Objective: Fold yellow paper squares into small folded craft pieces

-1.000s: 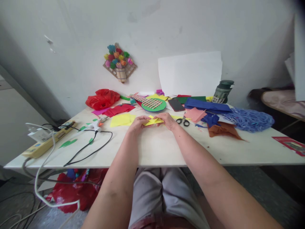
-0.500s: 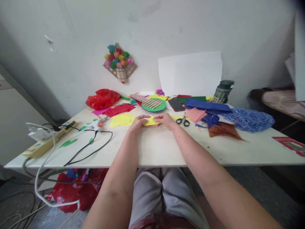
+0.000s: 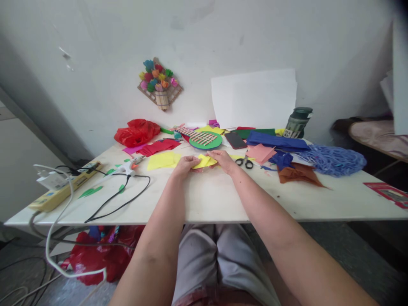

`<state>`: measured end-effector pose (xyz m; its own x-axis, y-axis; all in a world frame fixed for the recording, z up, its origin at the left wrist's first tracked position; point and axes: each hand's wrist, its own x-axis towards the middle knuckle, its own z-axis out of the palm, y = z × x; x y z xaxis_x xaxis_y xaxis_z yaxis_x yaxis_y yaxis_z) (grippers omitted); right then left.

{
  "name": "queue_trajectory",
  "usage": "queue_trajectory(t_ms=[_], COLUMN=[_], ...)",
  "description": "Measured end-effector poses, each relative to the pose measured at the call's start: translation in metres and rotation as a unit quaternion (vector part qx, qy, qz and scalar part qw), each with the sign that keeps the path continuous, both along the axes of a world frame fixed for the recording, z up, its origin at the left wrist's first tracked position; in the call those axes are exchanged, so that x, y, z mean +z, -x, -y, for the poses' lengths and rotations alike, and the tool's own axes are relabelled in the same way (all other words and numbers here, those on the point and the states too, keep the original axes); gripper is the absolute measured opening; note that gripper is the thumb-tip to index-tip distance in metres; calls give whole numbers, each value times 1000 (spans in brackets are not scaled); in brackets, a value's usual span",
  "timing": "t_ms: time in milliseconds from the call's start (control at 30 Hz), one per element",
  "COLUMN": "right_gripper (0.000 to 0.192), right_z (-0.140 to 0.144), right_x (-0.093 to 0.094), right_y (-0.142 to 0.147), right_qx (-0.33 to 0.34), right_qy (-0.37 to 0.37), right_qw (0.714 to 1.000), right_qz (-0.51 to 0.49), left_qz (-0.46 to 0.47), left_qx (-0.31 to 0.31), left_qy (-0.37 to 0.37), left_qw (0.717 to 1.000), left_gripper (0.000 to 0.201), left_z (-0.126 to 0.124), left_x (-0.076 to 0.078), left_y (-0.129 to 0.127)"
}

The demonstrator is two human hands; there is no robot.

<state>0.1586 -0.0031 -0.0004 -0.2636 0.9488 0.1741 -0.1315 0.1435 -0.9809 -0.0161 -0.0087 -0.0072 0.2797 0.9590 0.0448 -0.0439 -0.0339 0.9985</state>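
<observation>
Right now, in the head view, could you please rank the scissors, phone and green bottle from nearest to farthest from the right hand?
1. Scissors, just right of the right hand.
2. Phone, behind it.
3. Green bottle, far right by the wall.

We stretch both bare forearms forward, wrists low, converging ahead of us. Our left hand [image 3: 185,164] and right hand [image 3: 224,160] sit close together, knuckles up, fingers curled inward and pinching toward each other.

On the surface [image 3: 207,199], the folded paper [image 3: 205,161] lies between the left hand [image 3: 184,165] and right hand [image 3: 225,160]. Scissors [image 3: 245,161] lie just right of them, a power strip [image 3: 62,189] far left, and a phone [image 3: 236,140] behind.
</observation>
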Motion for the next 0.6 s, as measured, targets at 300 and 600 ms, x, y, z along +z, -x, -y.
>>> queue_trajectory(t_ms=[300, 600], right_gripper=[29, 17], right_z=[-1, 3], right_x=[-1, 6], right_y=[-3, -7], right_qx=[-19, -4], right_qy=[-2, 14], right_qw=[995, 997], right_qz=[97, 72], left_qz=[-32, -14], left_qx=[9, 15], left_qy=[-29, -30], left_qw=[999, 999], left_gripper=[31, 31], left_z=[-3, -3], left_x=[-2, -2], left_y=[1, 1])
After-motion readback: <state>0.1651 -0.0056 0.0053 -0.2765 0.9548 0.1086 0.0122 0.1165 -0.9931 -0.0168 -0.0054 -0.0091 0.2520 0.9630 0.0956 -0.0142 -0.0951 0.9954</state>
